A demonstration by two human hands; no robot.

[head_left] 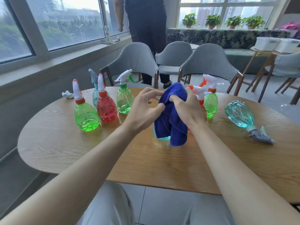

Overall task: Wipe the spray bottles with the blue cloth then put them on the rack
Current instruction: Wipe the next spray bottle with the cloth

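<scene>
Nearest the wearer, over the wooden table (146, 168), both forearms reach toward the middle of the top. There the right hand (186, 109) grips the blue cloth (172, 125), fingers buried in its bunched folds. The cloth is draped over an upright teal bottle (162, 138), of which only the base shows. The left hand (144, 106) hovers at the cloth's left edge with fingers curled. Whether it pinches the cloth, the bottle's hidden head, or nothing cannot be told. This looks like the wiping step on one bottle, mid-way.

Around it the other spray bottles are on the table. To the left stand a green bottle (86, 117), a red bottle (107, 109), a pale blue bottle (95, 96) behind the red one, and a second green bottle (124, 101). To the right an orange-capped bottle (200, 95) stands partly hidden behind the right hand, with a third green bottle (211, 104) just beside it. Another teal bottle (238, 114) lies on its side well apart. Which of these are already wiped cannot be seen.

At the far left edge lies a crumpled white tissue (67, 94). Beyond the table are grey chairs (134, 59) and a standing person (146, 21). No rack is recognisable, and no bottle appears put away, so most of the task seems left.
</scene>
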